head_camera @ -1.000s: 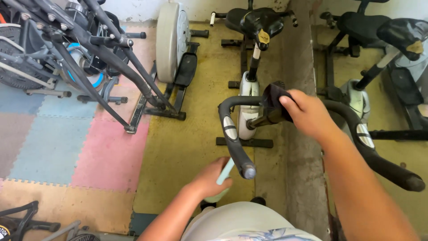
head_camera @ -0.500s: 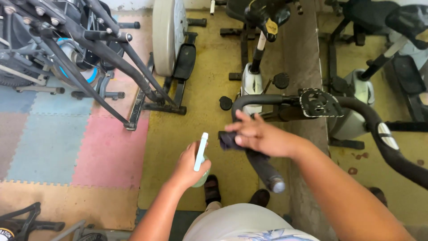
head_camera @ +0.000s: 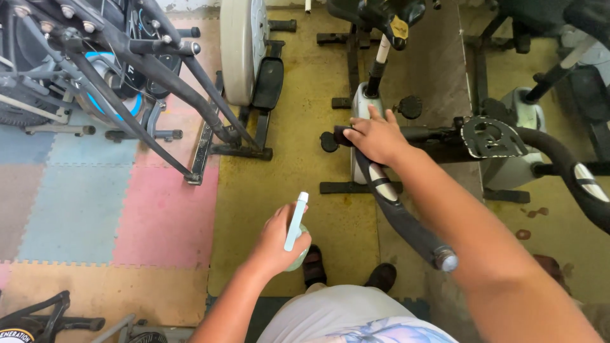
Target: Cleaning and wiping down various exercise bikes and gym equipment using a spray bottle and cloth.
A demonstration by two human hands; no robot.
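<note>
My left hand (head_camera: 279,238) is closed around a pale blue-green spray bottle (head_camera: 296,222), its white nozzle pointing up and away from me. My right hand (head_camera: 375,136) presses a dark cloth (head_camera: 343,135) against the black curved handlebar (head_camera: 400,216) of an exercise bike, near the top of the left grip. The bar runs down toward me to a silver end cap (head_camera: 446,259). The bike's black console plate (head_camera: 492,136) sits to the right of my hand. My two dark shoes (head_camera: 346,273) show below on the yellow floor.
An elliptical trainer with a large pale flywheel (head_camera: 238,51) and black arms (head_camera: 146,76) stands at upper left on coloured foam mats (head_camera: 95,209). Another bike's saddle (head_camera: 381,16) is ahead. More bikes (head_camera: 572,76) crowd the right side. Black frame parts (head_camera: 44,321) lie at bottom left.
My right hand slid with the cloth from the middle of the handlebar to its left grip. The left hand raised the spray bottle slightly, and my view tilted further down.
</note>
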